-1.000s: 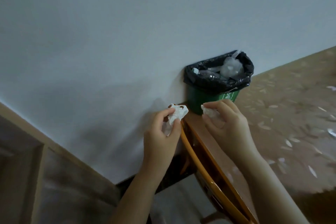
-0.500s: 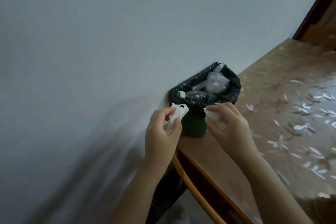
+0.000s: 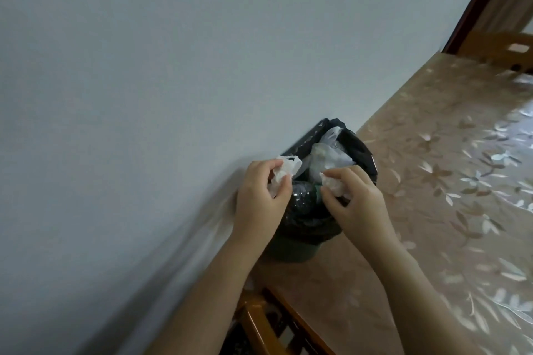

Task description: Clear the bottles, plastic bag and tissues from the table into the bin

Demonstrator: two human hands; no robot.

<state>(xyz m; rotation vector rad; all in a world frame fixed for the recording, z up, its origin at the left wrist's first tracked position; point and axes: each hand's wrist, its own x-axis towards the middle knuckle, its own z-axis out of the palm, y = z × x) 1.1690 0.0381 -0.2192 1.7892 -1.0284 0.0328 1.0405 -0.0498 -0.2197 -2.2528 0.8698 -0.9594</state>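
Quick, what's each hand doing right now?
Left hand: closed, pinching a crumpled tissue over the bin.
Right hand: closed, holding another tissue wad over it.

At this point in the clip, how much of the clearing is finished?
Done: clear plastic bag and a bottle sit inside the black-lined green bin. In hand: left hand and right hand each pinch a crumpled white tissue over it. Left: dropping them.
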